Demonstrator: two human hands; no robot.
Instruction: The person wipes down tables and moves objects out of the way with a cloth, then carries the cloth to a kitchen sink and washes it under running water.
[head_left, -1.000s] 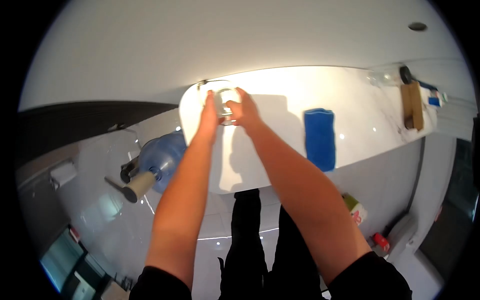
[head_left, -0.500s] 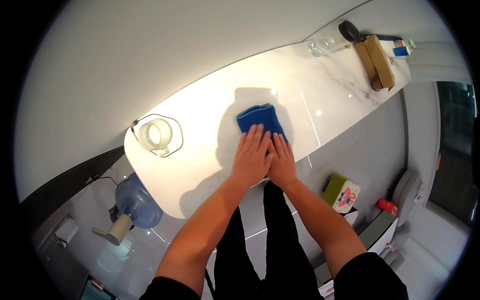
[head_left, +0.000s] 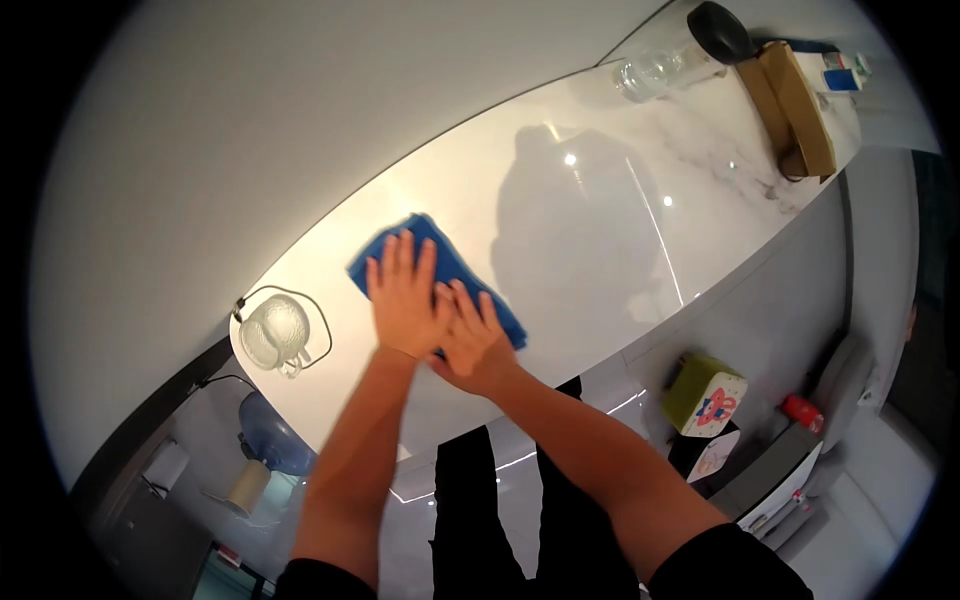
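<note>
A folded blue cloth [head_left: 456,266] lies slanted on the white marble-look counter [head_left: 590,225]. My left hand [head_left: 408,308] rests flat on the cloth's left part, fingers spread and pointing away from me. Beside it, my right hand [head_left: 474,345] presses on the lower part of the cloth, its fingers stretched out. The two hands touch, thumb side to thumb side. To the left of the cloth stands a clear textured glass cup [head_left: 278,332] with a handle, and a dark cable [head_left: 328,328] loops around it.
At the far right are a clear plastic bottle [head_left: 650,75], a black round object [head_left: 720,33], an open cardboard box [head_left: 790,110] and a small blue-and-white container [head_left: 842,79]. A blue water jug [head_left: 275,435] stands below the left end. Right of my legs is a green box [head_left: 698,388].
Both hands and the blue cloth have moved left along the counter, closer to the glass cup. The cloth has turned to a steeper slant. The camera view has shifted a little.
</note>
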